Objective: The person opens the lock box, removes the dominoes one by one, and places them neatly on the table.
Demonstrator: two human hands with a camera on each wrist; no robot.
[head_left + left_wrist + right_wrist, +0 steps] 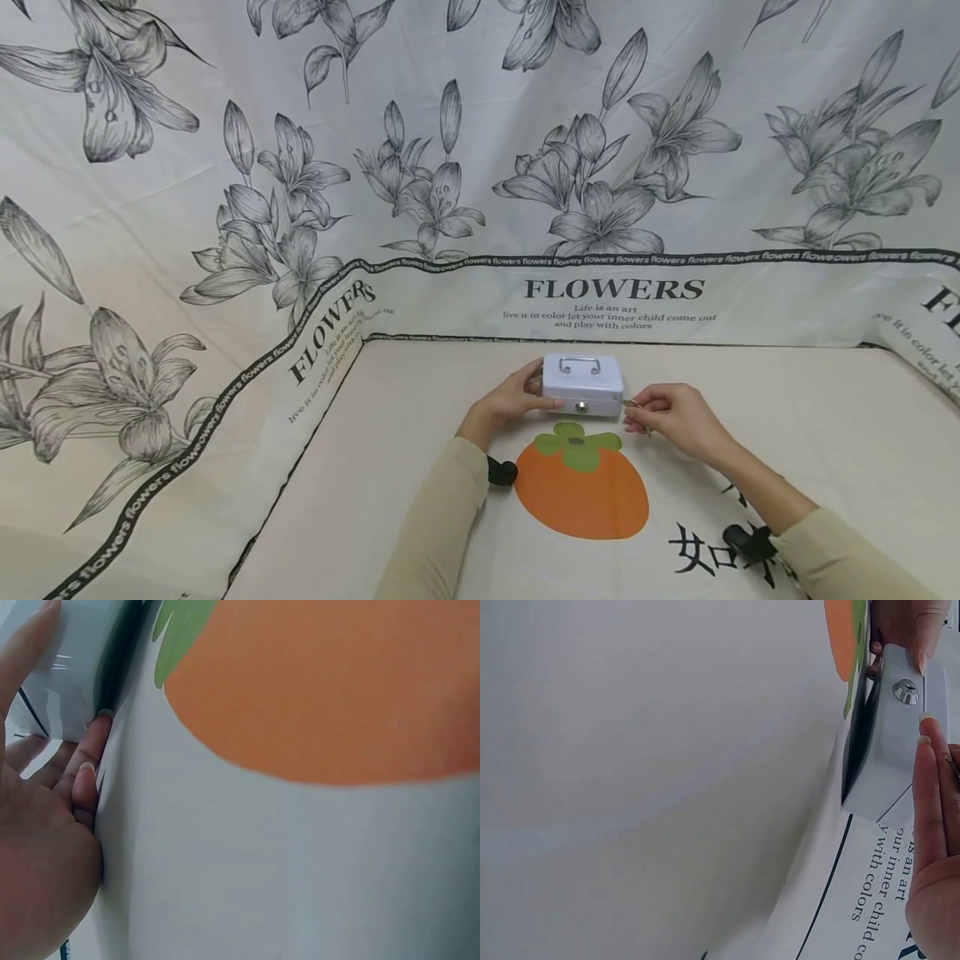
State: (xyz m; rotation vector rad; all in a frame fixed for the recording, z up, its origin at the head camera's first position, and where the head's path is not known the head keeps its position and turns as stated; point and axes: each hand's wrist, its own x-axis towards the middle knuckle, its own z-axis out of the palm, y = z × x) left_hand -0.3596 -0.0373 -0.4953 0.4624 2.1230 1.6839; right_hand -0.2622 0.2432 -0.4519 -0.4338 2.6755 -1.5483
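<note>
A small white cash box [582, 385] sits on the table with its lid down. A metal carrying handle lies on top, and a round silver lock [906, 691] is set in its front. My left hand [512, 396] grips the box's left end, thumb along the front and the other fingers around the side. Just off the right front corner, my right hand [678, 417] pinches a small metal key [630, 403] between thumb and fingers. In the right wrist view, the key is mostly hidden behind the fingers [930, 795], which are close to the box.
The pale table cover [420, 400] bears a printed orange persimmon [581, 492] in front of the box, with black characters [693, 550] at the right. Behind stands a flower-printed cloth wall [435, 300], which also runs along the left side.
</note>
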